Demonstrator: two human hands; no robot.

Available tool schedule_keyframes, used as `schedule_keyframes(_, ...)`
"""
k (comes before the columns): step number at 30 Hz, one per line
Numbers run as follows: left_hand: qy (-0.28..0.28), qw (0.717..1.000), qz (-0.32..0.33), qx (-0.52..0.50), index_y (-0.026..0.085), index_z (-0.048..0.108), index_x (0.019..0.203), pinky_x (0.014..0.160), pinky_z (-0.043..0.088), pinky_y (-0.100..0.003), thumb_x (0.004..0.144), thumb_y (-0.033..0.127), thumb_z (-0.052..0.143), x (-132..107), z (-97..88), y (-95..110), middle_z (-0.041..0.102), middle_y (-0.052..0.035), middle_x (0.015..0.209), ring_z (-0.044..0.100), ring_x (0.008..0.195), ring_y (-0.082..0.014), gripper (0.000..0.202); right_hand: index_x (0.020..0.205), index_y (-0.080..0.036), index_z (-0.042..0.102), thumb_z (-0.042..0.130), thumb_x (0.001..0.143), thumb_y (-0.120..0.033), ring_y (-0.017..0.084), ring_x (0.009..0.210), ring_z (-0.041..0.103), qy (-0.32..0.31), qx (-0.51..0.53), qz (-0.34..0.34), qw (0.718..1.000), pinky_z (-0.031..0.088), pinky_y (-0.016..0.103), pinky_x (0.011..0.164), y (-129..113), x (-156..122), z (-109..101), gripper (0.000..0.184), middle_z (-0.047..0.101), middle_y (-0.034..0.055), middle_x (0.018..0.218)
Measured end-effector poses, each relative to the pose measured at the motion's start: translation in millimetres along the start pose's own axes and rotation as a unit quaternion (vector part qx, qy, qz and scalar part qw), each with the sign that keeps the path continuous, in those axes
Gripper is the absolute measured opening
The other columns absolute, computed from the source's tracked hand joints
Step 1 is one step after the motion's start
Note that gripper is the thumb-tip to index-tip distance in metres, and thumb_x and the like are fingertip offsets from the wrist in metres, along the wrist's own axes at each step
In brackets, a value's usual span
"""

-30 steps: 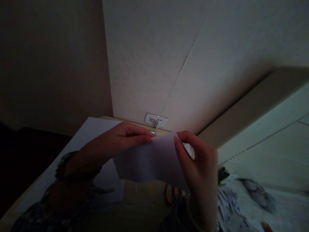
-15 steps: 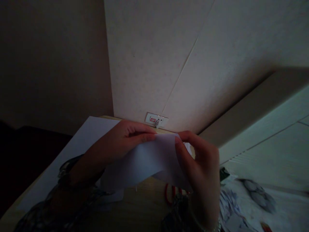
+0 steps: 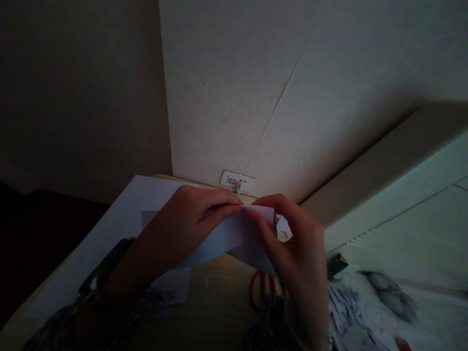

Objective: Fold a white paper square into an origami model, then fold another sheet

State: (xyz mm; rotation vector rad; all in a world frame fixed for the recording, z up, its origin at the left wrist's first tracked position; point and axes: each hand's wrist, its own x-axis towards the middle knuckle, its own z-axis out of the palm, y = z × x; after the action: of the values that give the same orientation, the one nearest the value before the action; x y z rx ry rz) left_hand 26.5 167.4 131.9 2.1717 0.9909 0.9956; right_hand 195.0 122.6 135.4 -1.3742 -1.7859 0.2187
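A sheet of white paper [image 3: 230,234] is held up between my two hands above the wooden table. My left hand [image 3: 190,219] pinches its upper edge between thumb and fingers. Close beside those fingertips, my right hand [image 3: 296,239] pinches the same edge, thumb in front and fingers behind. The paper bends downward below the hands, and part of it is hidden by them. Under my right wrist lie scissors with red handles [image 3: 255,292], partly covered by the sleeve.
Larger white sheets [image 3: 120,219] lie on the left of the wooden table [image 3: 219,302]. A crumpled white paper piece [image 3: 283,226] sits behind my right hand. On the wall is a socket [image 3: 237,181] with a plug. Paper scraps [image 3: 347,312] lie at the lower right.
My right hand has shifted left along the paper's upper edge, so both hands' fingertips are now nearly together. A corner of the sheet now shows above my right thumb.
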Motion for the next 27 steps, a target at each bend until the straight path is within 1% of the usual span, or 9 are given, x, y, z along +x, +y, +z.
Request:
schedule_keyframes(3, -0.009, 1.0, 0.018, 0.016, 0.022, 0.072, 0.086, 0.067, 0.044, -0.021, 0.091, 0.029, 0.05, -1, -0.2, 2, 0.073, 0.0035, 0.077, 0.064, 0.068, -0.0126, 0.023, 0.075, -0.021, 0.064, 0.062, 0.085, -0.023, 0.011, 0.063, 0.06, 0.014, 0.013, -0.005, 1.0, 0.043, 0.021, 0.059, 1, 0, -1, 0.011, 0.067, -0.0045, 0.069)
schedule_keyframes(5, -0.008, 0.999, 0.025, 0.024, 0.022, 0.072, 0.087, 0.067, 0.043, -0.02, 0.091, 0.029, 0.051, -3, -0.4, 2, 0.073, 0.004, 0.077, 0.064, 0.067, -0.0121, 0.022, 0.073, -0.022, 0.066, 0.062, 0.084, -0.02, 0.01, 0.062, 0.06, 0.02, 0.03, -0.007, 0.999, 0.043, 0.02, 0.058, 2, 0, -3, 0.012, 0.067, -0.0053, 0.067)
schedule_keyframes(11, -0.003, 0.999, 0.022, 0.042, 0.024, 0.072, 0.084, 0.063, 0.042, -0.02, 0.089, 0.027, 0.055, -5, -1.2, 2, 0.073, 0.0048, 0.076, 0.064, 0.067, -0.012, 0.018, 0.084, -0.028, 0.073, 0.057, 0.089, -0.023, 0.012, 0.067, 0.063, 0.018, 0.036, 0.001, 0.999, 0.046, 0.022, 0.06, 8, -4, -8, 0.017, 0.072, -0.0047, 0.075)
schedule_keyframes(17, 0.026, 0.998, -0.002, 0.054, 0.024, 0.072, 0.079, 0.059, 0.042, -0.021, 0.087, 0.027, 0.056, -5, -3.7, 0, 0.072, 0.0055, 0.07, 0.061, 0.06, -0.0115, 0.018, 0.09, -0.029, 0.074, 0.058, 0.089, -0.02, 0.013, 0.07, 0.065, 0.058, 0.042, -0.009, 0.997, 0.047, 0.023, 0.062, 15, -4, -13, 0.018, 0.074, -0.0045, 0.081)
schedule_keyframes(20, 0.046, 0.995, 0.001, 0.087, 0.025, 0.072, 0.079, 0.061, 0.042, -0.022, 0.088, 0.027, 0.055, -6, -3.0, -1, 0.074, 0.0047, 0.073, 0.063, 0.063, -0.0125, 0.019, 0.088, -0.027, 0.073, 0.059, 0.089, -0.022, 0.014, 0.075, 0.066, 0.034, 0.027, -0.006, 0.999, 0.048, 0.025, 0.067, 15, -2, -14, 0.015, 0.074, -0.0031, 0.083)
schedule_keyframes(22, 0.04, 0.994, 0.013, 0.103, 0.024, 0.072, 0.079, 0.06, 0.041, -0.023, 0.089, 0.029, 0.055, -6, -1.2, -1, 0.074, 0.004, 0.074, 0.064, 0.064, -0.0132, 0.02, 0.084, -0.025, 0.072, 0.062, 0.087, -0.025, 0.016, 0.077, 0.065, 0.01, 0.007, -0.007, 1.0, 0.047, 0.027, 0.07, 13, 1, -14, 0.011, 0.073, -0.0017, 0.082)
schedule_keyframes(24, 0.025, 0.993, 0.023, 0.112, 0.023, 0.072, 0.08, 0.058, 0.04, -0.023, 0.09, 0.031, 0.054, -6, 1.4, 0, 0.074, 0.0032, 0.072, 0.064, 0.063, -0.0137, 0.022, 0.08, -0.023, 0.07, 0.064, 0.085, -0.025, 0.016, 0.075, 0.064, -0.011, -0.009, -0.015, 1.0, 0.047, 0.028, 0.069, 10, 2, -12, 0.008, 0.071, -0.0006, 0.079)
schedule_keyframes(27, 0.011, 0.992, 0.027, 0.121, 0.022, 0.072, 0.081, 0.057, 0.04, -0.024, 0.09, 0.033, 0.053, -6, 4.7, 1, 0.074, 0.0019, 0.072, 0.065, 0.062, -0.0145, 0.023, 0.075, -0.022, 0.067, 0.063, 0.085, -0.023, 0.015, 0.069, 0.06, -0.03, -0.022, -0.033, 0.999, 0.044, 0.027, 0.063, 6, 2, -8, 0.012, 0.066, -0.0003, 0.074)
